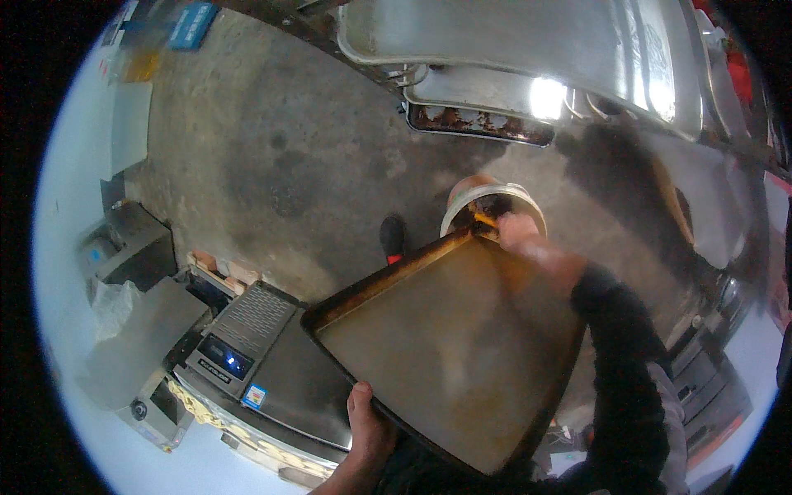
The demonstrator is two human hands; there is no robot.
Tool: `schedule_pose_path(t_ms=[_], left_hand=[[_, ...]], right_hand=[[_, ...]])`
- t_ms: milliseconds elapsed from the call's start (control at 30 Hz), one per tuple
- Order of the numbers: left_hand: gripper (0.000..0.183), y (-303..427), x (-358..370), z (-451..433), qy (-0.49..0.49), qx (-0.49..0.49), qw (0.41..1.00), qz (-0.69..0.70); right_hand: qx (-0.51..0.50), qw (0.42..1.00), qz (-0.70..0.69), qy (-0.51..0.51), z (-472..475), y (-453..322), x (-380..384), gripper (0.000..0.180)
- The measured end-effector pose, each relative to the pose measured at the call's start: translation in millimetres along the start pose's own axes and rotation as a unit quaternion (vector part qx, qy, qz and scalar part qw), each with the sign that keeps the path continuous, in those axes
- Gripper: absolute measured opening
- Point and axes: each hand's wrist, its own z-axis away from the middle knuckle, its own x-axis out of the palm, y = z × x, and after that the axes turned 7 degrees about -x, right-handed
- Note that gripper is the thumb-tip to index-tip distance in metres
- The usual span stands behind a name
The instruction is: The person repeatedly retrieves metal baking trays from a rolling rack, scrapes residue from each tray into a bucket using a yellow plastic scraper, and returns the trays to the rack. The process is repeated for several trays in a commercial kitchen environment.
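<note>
A large metal baking sheet with a browned, stained rim is tilted over a round bucket that stands on the floor. My left hand grips the sheet's near left edge, thumb on top. At the far corner, above the bucket's opening, my right hand is closed around a small tool with an orange-yellow part, which meets the sheet's corner. The tool's exact kind cannot be told. Dark matter shows inside the bucket, and part of its opening is hidden by the sheet and my right hand.
A rack at the top holds large metal trays, with a dark crusted tray lowest. At the lower left is a stainless steel appliance with a lit panel. A blue box lies at the upper left. A shoe is on the concrete floor.
</note>
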Motion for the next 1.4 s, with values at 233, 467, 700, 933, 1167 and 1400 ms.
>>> schedule_pose_path(t_ms=[233, 467, 700, 933, 1167, 1400], left_hand=[[0.069, -2.7, -2.5, -1.0, 0.027, 0.006, 0.997, 0.073], [0.080, -0.4, -7.7, -3.8, 0.009, 0.006, 0.999, 0.032], [0.054, -1.0, -6.3, -4.4, 0.020, 0.011, 0.993, 0.115], [0.055, -1.1, -11.4, -5.8, 0.007, 0.014, 0.995, 0.102], [0.053, 2.9, -6.5, -2.2, 0.035, 0.025, 0.997, 0.068], [0.052, 5.4, -4.8, 1.7, 0.035, 0.019, 0.997, 0.067]], right_hand=[[0.003, 0.999, -0.005, -0.049, -5.5, -14.8, 6.4, 0.031], [-0.031, 0.996, -0.034, -0.081, -10.6, -2.2, 4.8, 0.029], [0.010, 0.993, 0.061, 0.101, -15.2, -7.9, 26.5, 0.027], [0.013, 0.999, 0.002, -0.044, -8.0, -8.5, 12.3, 0.025], [0.046, 0.998, 0.014, 0.044, -6.5, -11.0, 12.6, 0.029], [0.047, 0.991, 0.056, 0.113, 2.2, -21.9, 22.4, 0.030]])
